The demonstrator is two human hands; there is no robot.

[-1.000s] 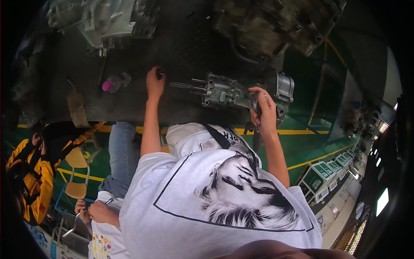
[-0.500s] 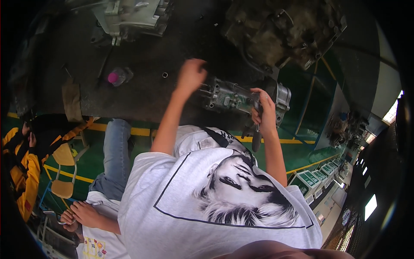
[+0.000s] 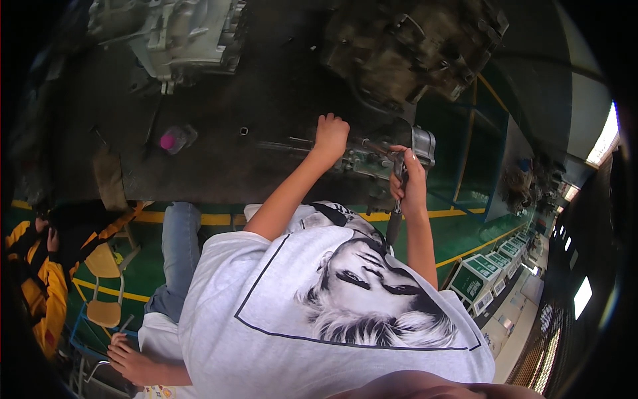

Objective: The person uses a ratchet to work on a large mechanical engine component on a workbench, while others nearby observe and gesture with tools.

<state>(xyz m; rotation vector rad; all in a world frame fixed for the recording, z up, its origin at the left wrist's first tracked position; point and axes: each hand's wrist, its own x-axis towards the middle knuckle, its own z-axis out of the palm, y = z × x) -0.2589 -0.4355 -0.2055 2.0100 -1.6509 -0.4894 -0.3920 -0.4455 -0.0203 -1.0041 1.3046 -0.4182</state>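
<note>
My right hand (image 3: 413, 178) is wrapped round a ratchet wrench with a dark handle (image 3: 394, 227) hanging below the fist. From its head a metal extension bar (image 3: 377, 147) points left over a long metal gear assembly (image 3: 364, 163). A silver housing (image 3: 423, 146) forms the assembly's right end. Over the left part of the assembly, my left hand (image 3: 331, 141) is closed with its fingers curled; what they hold, if anything, is hidden. Thin rods (image 3: 286, 145) stick out to the left, blurred. Left of that hand, a small metal socket (image 3: 244, 131) lies on the dark bench (image 3: 219, 169).
A bottle with a pink cap (image 3: 167, 141) and a brown cloth (image 3: 108, 176) lie on the bench's left. Large metal casings stand at the back left (image 3: 193, 40) and back right (image 3: 412, 53). Seated people, one in a yellow-black jacket (image 3: 50, 299), are beyond the bench's near-left edge.
My left hand has moved right, from beside the rods to over the assembly. My right hand still grips the wrench, whose extension bar now shows. The whole view has shifted slightly.
</note>
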